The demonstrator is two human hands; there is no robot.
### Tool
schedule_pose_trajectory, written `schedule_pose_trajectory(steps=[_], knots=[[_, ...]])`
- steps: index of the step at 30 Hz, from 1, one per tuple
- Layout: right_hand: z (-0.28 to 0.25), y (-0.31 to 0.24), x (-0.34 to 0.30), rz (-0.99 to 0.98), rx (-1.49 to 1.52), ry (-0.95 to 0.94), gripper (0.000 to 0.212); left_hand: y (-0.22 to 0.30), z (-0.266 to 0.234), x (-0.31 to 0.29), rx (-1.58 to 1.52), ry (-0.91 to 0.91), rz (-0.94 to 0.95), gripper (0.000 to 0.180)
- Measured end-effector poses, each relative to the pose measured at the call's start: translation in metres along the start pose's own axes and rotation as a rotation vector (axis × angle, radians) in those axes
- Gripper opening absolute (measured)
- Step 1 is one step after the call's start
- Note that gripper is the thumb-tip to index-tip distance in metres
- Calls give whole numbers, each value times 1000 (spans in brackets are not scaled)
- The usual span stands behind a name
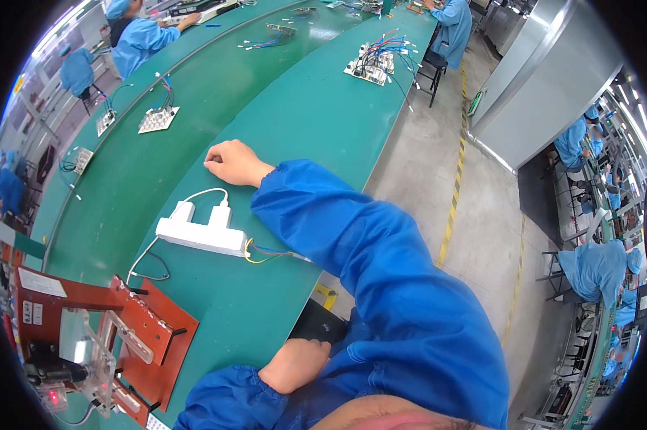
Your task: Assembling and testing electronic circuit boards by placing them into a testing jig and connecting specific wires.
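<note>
My right hand (237,163) rests on the green bench (295,129), its fingers curled inward. A small dark patch shows under the fingers, and I cannot make out what it is. Nearest to that hand lies a white power strip (201,235) with white plugs in it and a white cable looping over. Thin yellow, red and blue wires leave its right end, beside my blue sleeve. Close to my body, by the near bench edge, my left hand (295,365) is closed with its fingers folded; nothing sticks out of it.
A reddish-brown fixture (144,330) with a clear plastic part stands at the lower left. Circuit boards with wires (158,120) lie on the darker green strip. A wired board cluster (373,64) sits farther along the bench. Co-workers in blue (143,43) sit beyond; a grey pillar (531,86) rises right.
</note>
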State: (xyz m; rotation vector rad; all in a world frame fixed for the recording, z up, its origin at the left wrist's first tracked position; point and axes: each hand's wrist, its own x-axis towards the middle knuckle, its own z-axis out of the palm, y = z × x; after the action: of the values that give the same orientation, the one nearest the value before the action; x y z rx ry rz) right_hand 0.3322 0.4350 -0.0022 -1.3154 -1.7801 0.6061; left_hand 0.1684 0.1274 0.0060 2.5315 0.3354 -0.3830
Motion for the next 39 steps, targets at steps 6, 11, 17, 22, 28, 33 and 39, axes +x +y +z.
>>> schedule_pose_trajectory(steps=[6, 11, 17, 22, 28, 33, 39], knots=[[1, -2, 0, 4, -5, 7, 20, 2, -1, -2, 22, 2, -19, 16], [4, 1, -2, -31, -40, 8, 21, 3, 4, -2, 36, 10, -20, 15], [-10, 7, -3, -5, -36, 17, 20, 4, 1, 7, 58, 21, 3, 14], [9, 7, 10, -94, -47, 13, 22, -2, 1, 2, 38, 42, -45, 14], [2, -17, -11, 68, -76, -137, 27, -7, 80, 9, -168, 476, -10, 18], [-44, 67, 3, -62, -13, -67, 30, -17, 61, 29, 191, 345, 253, 16], [14, 20, 8, -137, 15, -107, 29, -4, 109, 70, 382, 243, -168, 26]])
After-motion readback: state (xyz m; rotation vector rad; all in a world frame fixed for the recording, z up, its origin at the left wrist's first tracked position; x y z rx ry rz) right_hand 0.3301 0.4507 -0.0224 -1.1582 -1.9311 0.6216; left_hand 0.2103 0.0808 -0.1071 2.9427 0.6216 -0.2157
